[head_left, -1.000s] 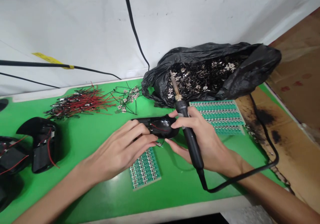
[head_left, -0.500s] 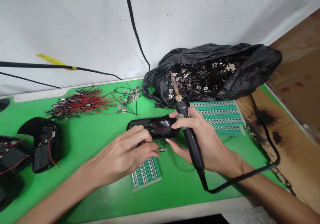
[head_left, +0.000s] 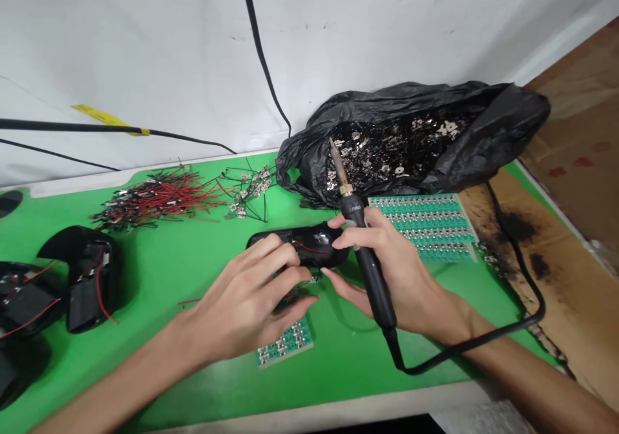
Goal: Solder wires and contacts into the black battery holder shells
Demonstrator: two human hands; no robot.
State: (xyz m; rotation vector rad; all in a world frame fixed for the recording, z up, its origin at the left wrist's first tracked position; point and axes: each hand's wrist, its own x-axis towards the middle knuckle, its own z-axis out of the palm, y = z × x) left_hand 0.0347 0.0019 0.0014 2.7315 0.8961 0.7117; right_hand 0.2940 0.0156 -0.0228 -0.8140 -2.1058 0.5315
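At the centre of the green worktop (head_left: 145, 279), a black plastic housing (head_left: 314, 244) lying lengthwise, red wire visible along its upper face. Left hand (head_left: 246, 305) palm down, arm coming in from lower left; grip closed on the housing, fingers curled over its near edge. Right hand (head_left: 406, 279) just beside it, arm coming in from lower right; grip closed firmly around the black handle of a soldering iron (head_left: 374, 286), metal tip angled up and away from the housing, fingertips reaching the housing's right end. Iron's black cable (head_left: 464, 350) trailing off to the right.

Beyond the tip, an open black plastic bag (head_left: 507, 121) filled with loose silvery metal pieces (head_left: 387, 153). Green circuit-board panel (head_left: 420, 227) just below the bag; second panel (head_left: 285, 344) partly under the left hand. Further left, a bundle of red wires (head_left: 159, 195), small wired parts (head_left: 249, 189), and a black housing with red wires (head_left: 87, 286).
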